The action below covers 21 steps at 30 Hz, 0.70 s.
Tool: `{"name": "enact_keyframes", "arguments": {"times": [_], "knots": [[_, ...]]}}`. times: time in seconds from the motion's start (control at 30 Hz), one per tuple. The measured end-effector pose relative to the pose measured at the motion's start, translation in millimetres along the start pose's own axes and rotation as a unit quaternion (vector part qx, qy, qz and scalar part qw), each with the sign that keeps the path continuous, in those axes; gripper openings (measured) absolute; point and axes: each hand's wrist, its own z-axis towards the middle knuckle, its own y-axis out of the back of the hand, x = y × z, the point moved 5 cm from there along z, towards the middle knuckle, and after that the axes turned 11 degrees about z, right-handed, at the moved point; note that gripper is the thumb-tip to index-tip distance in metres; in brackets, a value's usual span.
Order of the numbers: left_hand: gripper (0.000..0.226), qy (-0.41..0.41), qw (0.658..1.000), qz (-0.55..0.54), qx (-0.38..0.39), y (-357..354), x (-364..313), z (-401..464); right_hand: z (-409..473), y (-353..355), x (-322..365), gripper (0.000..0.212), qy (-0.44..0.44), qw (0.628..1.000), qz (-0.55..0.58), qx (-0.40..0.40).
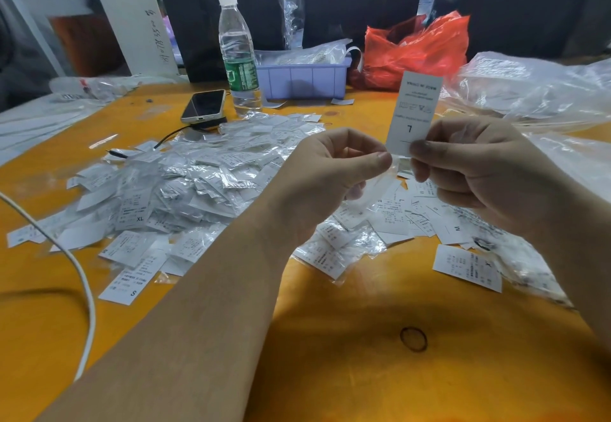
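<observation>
A white size label marked "L" stands upright above the table, and my right hand pinches its lower end between thumb and forefinger. My left hand is right beside it and pinches a small clear plastic sleeve that hangs below the label. A big heap of bagged labels lies on the orange table to the left. Loose labels marked S, M, L lie under my hands.
At the back stand a water bottle, a phone on a cable, a lilac bin and a red plastic bag. Clear plastic bags pile at the right. A white cable curves at the left. A rubber band lies near me.
</observation>
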Motion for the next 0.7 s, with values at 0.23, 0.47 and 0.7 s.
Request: {"name": "enact_keyframes", "arguments": {"times": [0.23,0.47,0.7], "knots": [[0.007,0.012,1.000,0.005,-0.024,3.2,0.6,0.5,1.8,1.5,-4.6,0.036,-0.027,0.999,-0.009,0.021],[0.007,0.019,0.999,0.017,-0.027,3.7,1.2,0.4,1.6,-1.3,-6.4,0.029,-0.041,0.999,0.006,0.032],[0.003,0.026,0.999,0.020,-0.017,1.5,1.2,-0.1,0.0,-4.2,-6.2,0.029,-0.036,0.999,-0.012,0.013]]}}
